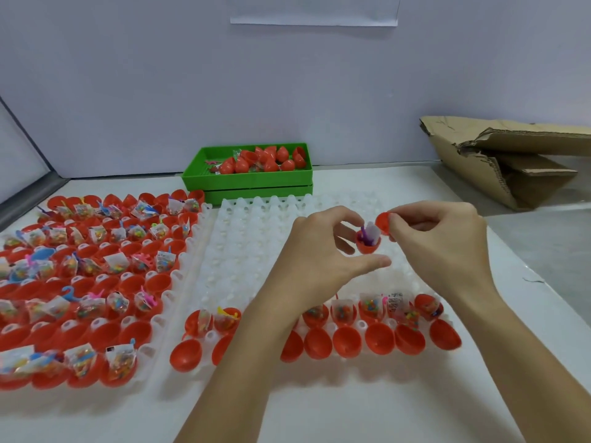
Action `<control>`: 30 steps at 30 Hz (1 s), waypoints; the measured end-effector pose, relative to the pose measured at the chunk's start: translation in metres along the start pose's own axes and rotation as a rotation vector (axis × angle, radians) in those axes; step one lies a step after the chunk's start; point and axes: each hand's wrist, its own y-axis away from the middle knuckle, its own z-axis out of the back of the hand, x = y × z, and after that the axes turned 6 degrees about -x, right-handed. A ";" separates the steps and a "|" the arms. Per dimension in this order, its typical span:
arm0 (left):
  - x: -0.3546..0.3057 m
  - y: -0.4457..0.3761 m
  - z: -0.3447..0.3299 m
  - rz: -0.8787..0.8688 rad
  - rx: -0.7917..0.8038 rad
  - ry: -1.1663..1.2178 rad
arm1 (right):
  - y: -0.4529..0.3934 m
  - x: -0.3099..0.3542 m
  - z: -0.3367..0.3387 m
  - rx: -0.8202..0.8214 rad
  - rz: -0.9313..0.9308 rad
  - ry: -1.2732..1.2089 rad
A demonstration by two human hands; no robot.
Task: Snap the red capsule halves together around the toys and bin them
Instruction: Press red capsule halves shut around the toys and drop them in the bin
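left hand [323,251] pinches the filled half [368,243] above the white tray [256,238], right hand [438,238] pinches the cap half [383,222] beside it; tuck the toy packet [371,231] below the rim before pressing squarely.

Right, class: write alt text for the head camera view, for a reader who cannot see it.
A left hand holds a toy-filled red capsule half while the right hand brings an empty half beside it, above a white tray. A green bin of capsules sits behind.
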 end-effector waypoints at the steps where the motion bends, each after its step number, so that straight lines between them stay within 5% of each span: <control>1: 0.000 0.000 0.000 0.002 -0.016 0.018 | 0.002 0.002 -0.001 0.007 -0.002 -0.009; 14: 0.006 -0.002 0.011 0.033 -0.085 0.212 | 0.008 0.014 -0.005 0.219 -0.134 -0.338; 30: 0.006 -0.004 0.015 0.081 -0.121 0.341 | 0.005 0.010 0.000 0.271 -0.178 -0.483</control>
